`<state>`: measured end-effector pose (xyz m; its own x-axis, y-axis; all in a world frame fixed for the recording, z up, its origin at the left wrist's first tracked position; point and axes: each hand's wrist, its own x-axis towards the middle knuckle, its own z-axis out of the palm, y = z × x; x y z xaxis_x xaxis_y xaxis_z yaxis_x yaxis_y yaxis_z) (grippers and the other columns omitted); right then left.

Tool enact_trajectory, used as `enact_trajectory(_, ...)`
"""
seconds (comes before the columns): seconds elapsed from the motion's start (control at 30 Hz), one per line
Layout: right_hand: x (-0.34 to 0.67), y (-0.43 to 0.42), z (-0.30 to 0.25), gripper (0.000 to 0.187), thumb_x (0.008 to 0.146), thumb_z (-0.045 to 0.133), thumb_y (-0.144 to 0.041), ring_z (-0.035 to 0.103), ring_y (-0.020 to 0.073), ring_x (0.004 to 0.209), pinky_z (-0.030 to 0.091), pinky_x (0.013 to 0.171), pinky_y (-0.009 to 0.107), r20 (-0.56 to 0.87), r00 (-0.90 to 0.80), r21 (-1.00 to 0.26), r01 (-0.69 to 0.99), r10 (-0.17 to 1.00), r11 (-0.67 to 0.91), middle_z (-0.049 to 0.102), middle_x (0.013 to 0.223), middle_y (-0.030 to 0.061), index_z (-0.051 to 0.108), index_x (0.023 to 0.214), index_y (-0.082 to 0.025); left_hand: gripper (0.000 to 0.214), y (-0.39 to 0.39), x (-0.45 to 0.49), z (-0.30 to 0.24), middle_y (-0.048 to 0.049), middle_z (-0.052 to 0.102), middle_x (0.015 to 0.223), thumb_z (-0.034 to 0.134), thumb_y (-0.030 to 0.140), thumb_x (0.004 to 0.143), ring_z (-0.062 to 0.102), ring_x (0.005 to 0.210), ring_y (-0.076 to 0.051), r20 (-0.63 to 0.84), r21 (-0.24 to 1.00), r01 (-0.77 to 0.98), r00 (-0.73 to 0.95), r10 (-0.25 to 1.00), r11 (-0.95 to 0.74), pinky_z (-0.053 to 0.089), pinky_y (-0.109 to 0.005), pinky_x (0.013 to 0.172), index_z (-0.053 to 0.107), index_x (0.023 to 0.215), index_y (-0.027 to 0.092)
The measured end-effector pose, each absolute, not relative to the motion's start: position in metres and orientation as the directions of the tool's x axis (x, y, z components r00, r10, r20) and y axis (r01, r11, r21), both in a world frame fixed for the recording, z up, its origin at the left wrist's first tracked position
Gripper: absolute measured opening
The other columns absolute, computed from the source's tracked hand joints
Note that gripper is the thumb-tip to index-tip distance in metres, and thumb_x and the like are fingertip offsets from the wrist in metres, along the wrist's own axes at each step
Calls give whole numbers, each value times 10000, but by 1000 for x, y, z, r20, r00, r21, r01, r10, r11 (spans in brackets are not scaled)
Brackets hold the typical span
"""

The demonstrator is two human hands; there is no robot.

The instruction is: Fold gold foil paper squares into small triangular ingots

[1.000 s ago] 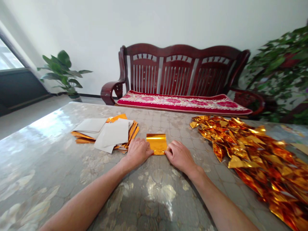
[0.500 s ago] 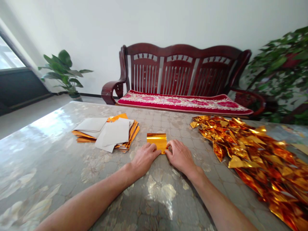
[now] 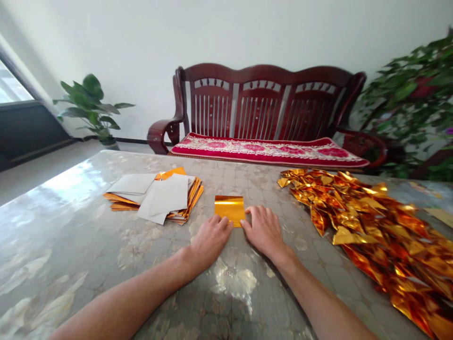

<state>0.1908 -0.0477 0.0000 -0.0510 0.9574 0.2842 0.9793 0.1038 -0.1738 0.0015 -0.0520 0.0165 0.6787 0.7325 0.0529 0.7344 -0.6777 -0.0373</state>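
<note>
Glossy gold foil rectangle (image 3: 229, 209) touches bare left hand (image 3: 211, 238), fingers bunched, clamping unclear, and bare right hand (image 3: 264, 231), thumb and forefinger apart.

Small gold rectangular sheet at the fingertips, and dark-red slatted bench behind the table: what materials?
Small gold rectangular sheet: probably metallic foil or foil-faced paper, mirror-glossy; a bright reflected band crosses it.
Dark-red slatted bench: likely lacquered wood, glossy; sheen on the curved armrest suggests it.
</note>
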Motion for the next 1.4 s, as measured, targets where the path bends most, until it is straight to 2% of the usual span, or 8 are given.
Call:
enact_trajectory(0.2, 213, -46, -4, 168, 881, 622, -265, 543, 256, 942, 379, 789, 363, 331, -65, -209, 968, 941, 140, 655, 1001, 63, 621, 1045, -226, 189, -55, -6, 17, -87, 617, 1049, 515, 143, 936, 576, 978, -260, 67, -42, 758, 652, 755, -651, 491, -387, 819, 607, 1096, 184)
enact_trajectory(0.33, 218, -47, -1, 189, 891, 622, -207, 555, 221, 1001, 408, 860, 337, 405, -276, -268, 875, 872, 402, 665, 1044, 53, 655, 1076, -232, 181, -53, -8, 15, -70, 619, 1043, 505, 155, 947, 576, 976, -253, 100, -29, 758, 650, 753, -651, 483, -377, 807, 605, 1089, 207)
enact_trajectory(0.47, 217, -46, -1, 122, 914, 637, -258, 569, 200, 953, 413, 829, 319, 397, -438, -193, 819, 806, 540, 691, 1007, 27, 706, 1015, -257, 157, -49, -9, 14, -61, 620, 999, 457, 208, 984, 575, 946, -233, 126, -25, 762, 645, 754, -647, 472, -351, 785, 604, 1037, 211)
enact_trajectory(0.7, 207, -40, 1, 181, 967, 549, -224, 557, 195, 836, 381, 752, 308, 399, -503, 67, 849, 766, 523, 645, 821, 46, 681, 845, -206, 122, -40, -5, 10, -46, 616, 980, 568, 283, 947, 574, 932, -239, 150, -34, 788, 612, 777, -614, 464, -338, 739, 604, 1052, 232)
enact_trajectory(0.8, 204, -40, 2, 203, 970, 533, -217, 552, 192, 832, 386, 752, 303, 409, -480, 58, 862, 776, 503, 634, 815, 51, 661, 813, -194, 91, -38, -2, 10, -55, 614, 958, 534, 226, 954, 577, 912, -242, 143, -62, 793, 608, 781, -606, 457, -346, 739, 607, 1007, 218)
enact_trajectory(1.0, 212, -41, 1, 108, 936, 601, -260, 564, 181, 918, 420, 804, 294, 418, -454, -124, 829, 787, 545, 673, 950, 31, 701, 964, -233, 115, -36, -1, 15, -69, 619, 958, 519, 176, 948, 583, 916, -241, 124, -67, 778, 627, 769, -624, 444, -361, 783, 608, 1019, 196)
enact_trajectory(1.1, 215, -39, 1, 113, 933, 616, -272, 564, 180, 914, 420, 796, 294, 409, -469, -90, 833, 783, 546, 674, 940, 26, 715, 982, -247, 114, -35, -2, 16, -70, 618, 952, 515, 196, 955, 588, 920, -236, 119, -60, 778, 628, 769, -626, 443, -355, 789, 617, 1007, 195)
enact_trajectory(1.4, 205, -36, 1, 219, 971, 514, -197, 558, 193, 844, 375, 708, 301, 410, -481, 64, 863, 775, 502, 643, 820, 55, 661, 810, -213, 142, -34, 1, 22, -77, 634, 942, 512, 174, 946, 610, 912, -245, 110, -71, 790, 613, 782, -609, 446, -360, 780, 647, 987, 185)
